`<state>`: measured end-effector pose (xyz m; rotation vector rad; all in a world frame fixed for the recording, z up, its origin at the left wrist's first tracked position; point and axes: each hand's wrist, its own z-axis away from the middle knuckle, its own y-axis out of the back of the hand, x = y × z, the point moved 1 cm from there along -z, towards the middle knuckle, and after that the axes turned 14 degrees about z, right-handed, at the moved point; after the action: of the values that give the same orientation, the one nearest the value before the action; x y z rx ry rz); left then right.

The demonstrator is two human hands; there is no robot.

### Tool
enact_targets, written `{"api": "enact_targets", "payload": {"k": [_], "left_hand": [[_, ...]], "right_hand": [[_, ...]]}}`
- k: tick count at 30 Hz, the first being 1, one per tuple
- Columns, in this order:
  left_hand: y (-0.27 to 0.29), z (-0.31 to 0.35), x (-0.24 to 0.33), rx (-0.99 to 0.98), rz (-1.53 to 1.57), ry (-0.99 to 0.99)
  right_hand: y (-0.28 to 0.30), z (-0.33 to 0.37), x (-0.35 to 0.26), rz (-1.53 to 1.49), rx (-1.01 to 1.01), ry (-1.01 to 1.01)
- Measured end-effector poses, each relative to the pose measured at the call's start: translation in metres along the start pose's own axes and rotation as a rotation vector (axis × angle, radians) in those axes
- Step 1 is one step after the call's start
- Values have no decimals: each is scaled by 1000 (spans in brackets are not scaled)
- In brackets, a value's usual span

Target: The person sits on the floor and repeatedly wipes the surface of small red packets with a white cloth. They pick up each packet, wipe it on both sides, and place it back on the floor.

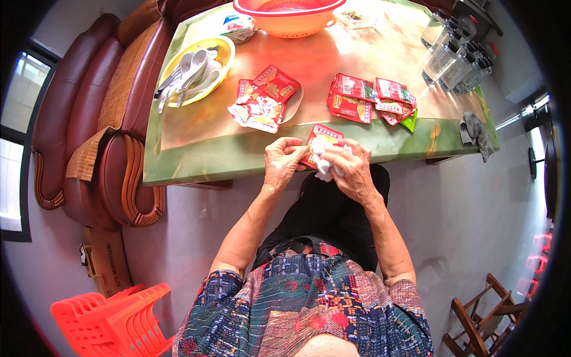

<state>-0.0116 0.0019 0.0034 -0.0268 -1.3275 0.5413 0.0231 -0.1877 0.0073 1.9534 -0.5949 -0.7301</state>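
Note:
Between my hands, at the table's near edge, is a red packet [320, 132]. My left hand [284, 159] pinches its left side between thumb and fingers. A crumpled white tissue [326, 156] is bunched in my right hand [352, 168] and pressed against the packet's face, covering much of it. Further in on the table, a loose pile of red packets [266, 98] lies on a white plate [294, 105], partly hiding it. To the right, more red packets [352, 98] are stacked in two groups, with a green packet [410, 121] under the right one.
A yellow bowl of spoons [224, 50] stands at the left, an orange basin [289, 21] at the back. Several clear bottles [443, 62] crowd the right side; a grey cloth [475, 135] hangs over the edge. Beyond the table are a brown sofa [83, 101] and red plastic stools [113, 321].

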Motion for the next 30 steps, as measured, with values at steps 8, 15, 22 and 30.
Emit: {"api": "enact_targets", "payload": {"k": [8, 15, 22, 30], "left_hand": [[6, -2, -4, -22, 61, 1], [3, -4, 2, 72, 140, 84], [-20, -10, 36, -31, -589, 81], [-22, -8, 12, -31, -437, -157]], "right_hand": [[-11, -29, -20, -5, 58, 34], [-16, 3, -7, -96, 97, 178], [-9, -1, -1, -221, 98, 177], [-6, 5, 1, -464, 151, -192]]}}
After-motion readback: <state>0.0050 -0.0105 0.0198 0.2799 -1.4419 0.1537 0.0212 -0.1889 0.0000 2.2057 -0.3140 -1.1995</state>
